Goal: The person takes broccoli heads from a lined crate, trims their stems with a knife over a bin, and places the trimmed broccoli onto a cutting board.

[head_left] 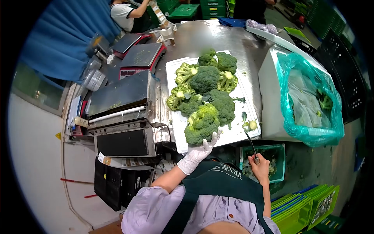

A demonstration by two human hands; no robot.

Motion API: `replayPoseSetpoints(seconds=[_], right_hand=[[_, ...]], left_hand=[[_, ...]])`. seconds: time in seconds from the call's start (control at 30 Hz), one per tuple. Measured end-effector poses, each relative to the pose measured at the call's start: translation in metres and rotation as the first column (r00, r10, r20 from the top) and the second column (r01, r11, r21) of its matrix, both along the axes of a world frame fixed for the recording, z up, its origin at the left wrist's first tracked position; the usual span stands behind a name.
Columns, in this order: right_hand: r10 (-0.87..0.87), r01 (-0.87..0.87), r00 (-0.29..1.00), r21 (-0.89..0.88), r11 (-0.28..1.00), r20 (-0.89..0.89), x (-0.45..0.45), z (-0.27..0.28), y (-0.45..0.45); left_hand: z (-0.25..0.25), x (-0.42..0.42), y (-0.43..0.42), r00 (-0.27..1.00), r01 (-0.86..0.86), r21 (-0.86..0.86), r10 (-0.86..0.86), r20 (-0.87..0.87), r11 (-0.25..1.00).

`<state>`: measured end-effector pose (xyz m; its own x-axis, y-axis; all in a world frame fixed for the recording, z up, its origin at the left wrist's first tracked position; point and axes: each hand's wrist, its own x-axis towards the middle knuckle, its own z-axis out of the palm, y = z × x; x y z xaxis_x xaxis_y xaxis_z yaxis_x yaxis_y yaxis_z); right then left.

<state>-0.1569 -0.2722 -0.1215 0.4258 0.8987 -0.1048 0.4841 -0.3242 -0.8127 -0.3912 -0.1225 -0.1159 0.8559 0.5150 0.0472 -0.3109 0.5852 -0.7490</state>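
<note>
My left hand (198, 154), in a white glove, cups the near side of a broccoli head (202, 124) at the front of a white cutting board (243, 105). Part of its grip is hidden behind the florets. My bare right hand (260, 167) is closed round the handle of a knife (252, 146) with a thin, dark, curved-looking blade. The blade's tip points up to a cut broccoli stalk (252, 124) on the board's right side. Several more broccoli heads (205, 79) lie piled on the board, some with pale cut stems facing up.
At right stands a foam box (272, 97) lined with a green bag (290, 128). Below the board is a green crate (281, 177) with trimmings. Scales (142, 55) and a wrapping machine (122, 113) stand left. Another person (124, 15) works at the far side.
</note>
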Motion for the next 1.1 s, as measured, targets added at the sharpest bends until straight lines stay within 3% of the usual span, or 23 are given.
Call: replayPoseSetpoints(seconds=[0.17,0.5,0.53,0.6,0.67,0.73,0.8,0.83,0.87,0.93,0.97,1.0,1.03,1.07,1.1], right_hand=[[0.056,-0.059,0.990,0.015,0.998,0.128,-0.007,0.009,0.010],[0.051,-0.061,0.995,0.134,0.989,0.082,-0.017,0.027,0.024],[0.045,-0.049,0.998,0.106,0.993,0.037,-0.018,0.034,0.030],[0.035,-0.035,0.999,0.292,0.956,0.006,-0.020,0.035,0.046],[0.083,-0.073,0.995,0.177,0.982,-0.052,-0.010,0.046,0.060],[0.114,-0.029,0.931,0.242,0.970,-0.347,-0.007,0.054,0.080],[0.280,-0.197,0.905,0.267,0.943,-0.321,0.007,0.037,0.093],[0.328,-0.217,0.810,0.270,0.938,-0.486,0.010,0.035,0.093],[0.347,-0.230,0.691,0.262,0.937,-0.634,0.014,0.034,0.092],[0.201,-0.132,0.708,0.153,0.979,-0.677,0.015,0.042,0.080],[0.188,-0.121,0.709,0.145,0.982,-0.679,0.011,0.041,0.076],[0.078,-0.023,0.663,0.083,0.996,-0.745,0.003,0.041,0.073],[-0.027,0.067,0.602,0.016,0.998,-0.798,-0.004,0.041,0.071],[-0.025,0.068,0.603,0.020,0.997,-0.797,-0.007,0.041,0.069],[-0.076,0.116,0.578,-0.010,0.993,-0.813,-0.011,0.042,0.067]], left_hand=[[-0.008,-0.004,-0.001,0.998,-0.010,0.036,0.007,0.065,0.999],[-0.017,0.010,-0.005,0.983,0.090,-0.049,-0.081,0.167,0.995],[-0.016,0.012,-0.006,0.981,0.109,-0.026,-0.103,0.165,0.994],[-0.017,0.018,-0.008,0.974,0.153,-0.015,-0.148,0.169,0.988],[-0.023,0.022,-0.009,0.960,0.231,0.108,-0.245,0.139,0.967],[-0.022,0.025,-0.007,0.920,0.364,0.155,-0.380,0.094,0.918],[-0.020,0.027,-0.007,0.863,0.482,0.218,-0.503,0.049,0.849],[-0.029,0.026,-0.011,0.843,0.513,0.232,-0.536,0.042,0.826],[-0.029,0.026,-0.012,0.854,0.518,0.280,-0.508,-0.113,0.808],[-0.005,0.027,0.008,0.633,0.765,0.361,-0.518,-0.576,0.534],[0.002,0.043,-0.002,0.798,0.562,0.461,-0.305,-0.519,0.687],[0.008,0.049,-0.006,0.650,0.589,0.406,-0.111,-0.752,0.699],[0.015,0.055,-0.010,0.387,0.648,0.326,0.071,-0.919,0.688],[-0.007,0.055,-0.006,0.408,0.552,0.231,-0.018,-0.913,0.801],[-0.020,0.055,-0.005,0.409,0.552,0.235,-0.015,-0.912,0.800]])
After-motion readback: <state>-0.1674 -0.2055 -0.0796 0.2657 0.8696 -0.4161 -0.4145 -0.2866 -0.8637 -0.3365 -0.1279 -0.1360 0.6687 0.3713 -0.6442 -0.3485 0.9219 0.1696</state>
